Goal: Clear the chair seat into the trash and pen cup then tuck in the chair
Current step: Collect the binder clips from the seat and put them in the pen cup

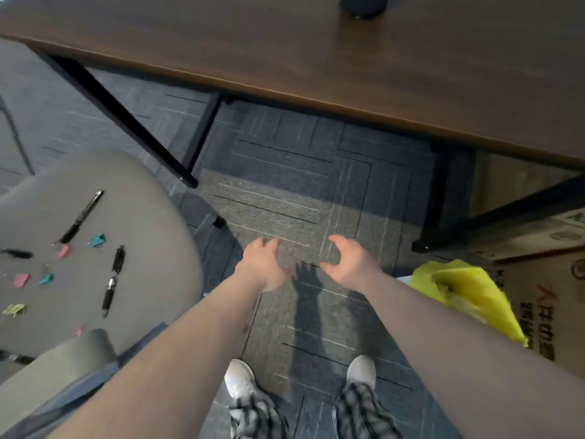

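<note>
A grey chair seat [148, 223] stands at the left, pulled out from the brown desk [316, 58]. On the seat lie a long black pen [80, 217], a second black pen [114, 278], a short black piece [17, 253] and several small clips in pink [21, 279], teal [96, 239] and yellow-green [14, 309]. A trash bin lined with a yellow bag [468, 293] sits at the right on the floor. A dark cup [364, 4] stands at the desk's far edge, mostly cut off. My left hand [264, 264] and my right hand [346, 264] hover empty over the carpet, fingers apart.
Black desk legs [126, 122] run down between chair and floor space. Cardboard boxes [544, 280] stand at the right, behind the bin. Grey carpet tiles [285, 201] cover the floor; my white shoes [240, 380] are at the bottom.
</note>
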